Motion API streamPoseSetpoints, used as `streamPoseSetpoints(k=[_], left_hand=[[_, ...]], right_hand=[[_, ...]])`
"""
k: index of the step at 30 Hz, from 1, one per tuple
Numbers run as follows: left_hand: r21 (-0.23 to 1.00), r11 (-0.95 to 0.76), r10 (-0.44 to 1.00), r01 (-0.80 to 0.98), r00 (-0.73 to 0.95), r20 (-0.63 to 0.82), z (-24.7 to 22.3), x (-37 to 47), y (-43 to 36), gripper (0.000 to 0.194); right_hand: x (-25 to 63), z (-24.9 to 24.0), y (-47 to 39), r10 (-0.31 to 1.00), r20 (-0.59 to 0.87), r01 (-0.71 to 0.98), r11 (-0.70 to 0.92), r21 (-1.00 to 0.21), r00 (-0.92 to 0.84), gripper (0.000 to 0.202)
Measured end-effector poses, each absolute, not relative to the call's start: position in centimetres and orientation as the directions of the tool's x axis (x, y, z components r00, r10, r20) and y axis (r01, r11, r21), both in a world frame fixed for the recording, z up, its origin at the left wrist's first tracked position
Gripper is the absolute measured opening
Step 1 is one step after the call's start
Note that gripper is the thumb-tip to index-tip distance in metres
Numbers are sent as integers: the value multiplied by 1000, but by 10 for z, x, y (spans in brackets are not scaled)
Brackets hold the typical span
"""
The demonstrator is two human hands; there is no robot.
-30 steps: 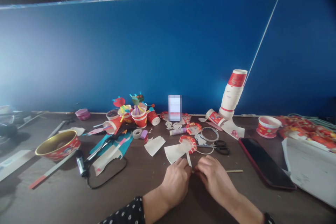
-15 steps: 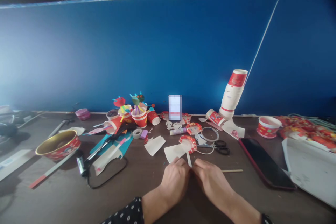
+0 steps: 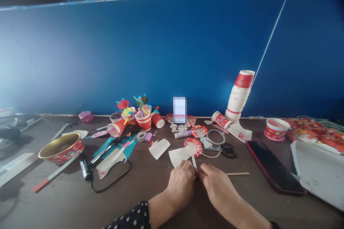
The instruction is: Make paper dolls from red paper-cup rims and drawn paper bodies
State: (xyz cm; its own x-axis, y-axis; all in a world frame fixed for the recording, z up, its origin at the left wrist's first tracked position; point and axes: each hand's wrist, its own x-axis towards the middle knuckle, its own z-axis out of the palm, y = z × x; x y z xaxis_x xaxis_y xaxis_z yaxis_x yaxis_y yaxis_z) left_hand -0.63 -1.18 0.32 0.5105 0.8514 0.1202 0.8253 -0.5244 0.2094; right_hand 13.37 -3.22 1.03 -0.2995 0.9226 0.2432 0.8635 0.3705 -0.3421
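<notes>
Both hands are close together low in the middle of the head view, fingers curled. My left hand is closed at the lower end of a narrow white paper strip. Just to its right, my right hand is also closed, its fingertips beside the strip's end; what they pinch is hidden. A white paper piece lies beyond my left hand, and a red-and-white curved cutout lies behind the strip. A thin wooden stick is right of my right hand.
Black-handled scissors and a dark phone lie to the right. A tall cup stack leans at the back. On the left are a gold-rimmed bowl, a glue gun with its cable, and red paper cups.
The view has shifted slightly. My hands stay near the strip, with a slightly wider gap between them, and more of the strip's lower end shows.
</notes>
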Motion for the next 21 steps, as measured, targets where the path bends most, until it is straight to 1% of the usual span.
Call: streamPoseSetpoints(k=[2,8,12,14,18,21], left_hand=[[194,-515,857,835,502,117,4,-6,-12,16],[165,-493,870,854,484,98,2,-4,-11,17],[138,-498,867,856,488,102,0,-4,-9,17],[131,-502,864,855,493,97,-1,-5,-9,17],[134,-502,865,854,493,94,0,-6,-10,19],[150,-502,864,852,487,128,0,-7,-12,21]], right_hand=[[133,10,-34,917,244,871,381,-310,-314,26],[134,2,-33,873,302,889,438,-135,-384,27],[134,-2,-31,846,272,873,486,-41,-458,27],[134,-4,-31,839,263,867,498,-16,-477,26],[133,-8,-31,841,292,877,481,-15,-456,25],[133,-11,-31,836,311,881,472,9,-451,24]])
